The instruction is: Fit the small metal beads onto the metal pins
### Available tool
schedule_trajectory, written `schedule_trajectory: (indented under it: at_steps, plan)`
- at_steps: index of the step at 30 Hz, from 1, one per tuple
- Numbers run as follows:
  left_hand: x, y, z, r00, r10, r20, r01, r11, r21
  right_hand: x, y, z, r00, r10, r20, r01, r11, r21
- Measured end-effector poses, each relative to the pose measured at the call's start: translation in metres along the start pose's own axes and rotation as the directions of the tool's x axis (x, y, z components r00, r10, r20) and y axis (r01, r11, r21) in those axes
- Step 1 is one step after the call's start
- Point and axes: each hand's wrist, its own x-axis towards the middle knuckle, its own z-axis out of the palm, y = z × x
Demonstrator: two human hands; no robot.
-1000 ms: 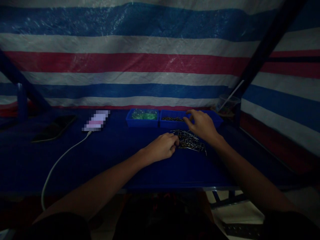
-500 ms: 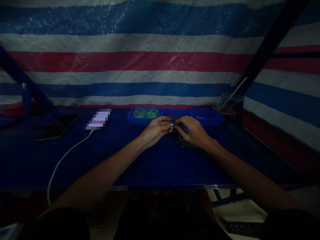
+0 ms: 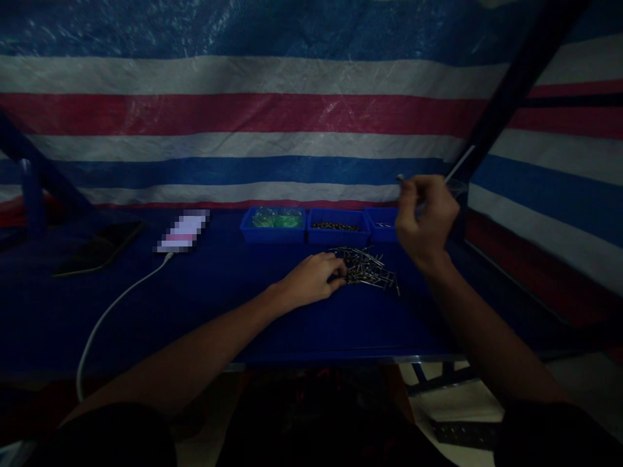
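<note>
A heap of thin metal pins [image 3: 370,267] lies loose on the blue surface [image 3: 311,337], right of its middle and nearer the back edge than the front. Along that back edge stand three blue boxes: the left box [image 3: 272,236] with green stuff in clear plastic, the middle box [image 3: 337,239] with small brassy bits, and the right box [image 3: 381,235], where a few thin pieces show. By my reckoning only a little has been handled and most is left, going by that heap, though the right box is partly hidden. The left hand [image 3: 318,279] rests at the heap's left side, fingers curled and touching it; whether they pinch a pin, I can't tell. The right hand [image 3: 425,217] is raised towards the back right corner, blurred, thumb and fingers seemingly pinching something small, its rounded tip [image 3: 400,178] poking out above them.
</note>
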Motion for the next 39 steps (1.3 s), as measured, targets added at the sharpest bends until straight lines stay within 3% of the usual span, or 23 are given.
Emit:
schedule_trajectory:
  at_steps: [1,3,6,9,13,26,29,32,34,36,38,39]
  plan:
    - [0.000,0.000,0.000,1.000,-0.007,-0.001,0.007,1.000,-0.006,0.001,0.004,0.004,0.990,-0.001,0.140,0.007,0.999,-0.040]
    - [0.002,-0.001,-0.003,0.998,-0.059,-0.026,0.057,0.996,-0.076,-0.003,0.010,0.013,0.905,-0.002,0.425,0.033,0.997,-0.066]
    - [0.005,-0.005,-0.012,0.971,-0.219,-0.094,0.180,0.931,-0.316,-0.016,0.009,0.021,0.755,-0.075,0.651,0.054,0.997,0.052]
    - [0.008,-0.011,-0.021,0.924,-0.355,-0.144,0.220,0.798,-0.561,-0.028,-0.006,0.019,0.709,-0.236,0.664,0.150,0.971,0.185]
    - [0.011,-0.016,-0.021,0.876,-0.456,-0.157,0.220,0.667,-0.712,-0.034,-0.025,0.016,0.695,-0.366,0.619,0.346,0.925,0.158]
    - [0.012,-0.015,-0.009,0.865,-0.486,-0.125,0.211,0.579,-0.788,-0.030,-0.035,0.009,0.639,-0.416,0.648,0.510,0.859,0.048]
    - [0.011,-0.015,-0.007,0.884,-0.449,-0.127,0.216,0.635,-0.742,-0.029,-0.034,0.010,0.670,-0.395,0.628,0.484,0.874,0.033]
    - [0.009,-0.013,-0.007,0.940,-0.299,-0.166,0.183,0.849,-0.495,-0.025,-0.026,0.009,0.784,-0.358,0.506,0.402,0.915,0.025]
    - [0.007,-0.011,-0.007,0.976,-0.137,-0.172,0.090,0.963,-0.255,-0.021,-0.019,0.005,0.898,-0.298,0.323,0.306,0.952,0.025]
    - [0.005,-0.010,-0.006,0.990,0.000,-0.140,-0.012,0.996,-0.085,-0.014,-0.011,-0.002,0.978,-0.193,0.074,0.191,0.981,0.035]
    - [0.004,-0.010,-0.004,0.994,0.069,-0.083,-0.069,0.998,0.004,-0.006,-0.004,-0.005,0.990,-0.077,-0.115,0.082,0.996,0.037]
    - [0.004,-0.010,-0.002,0.995,0.080,-0.051,-0.078,0.996,0.032,-0.002,-0.001,-0.004,0.989,-0.036,-0.144,0.040,0.999,0.025]
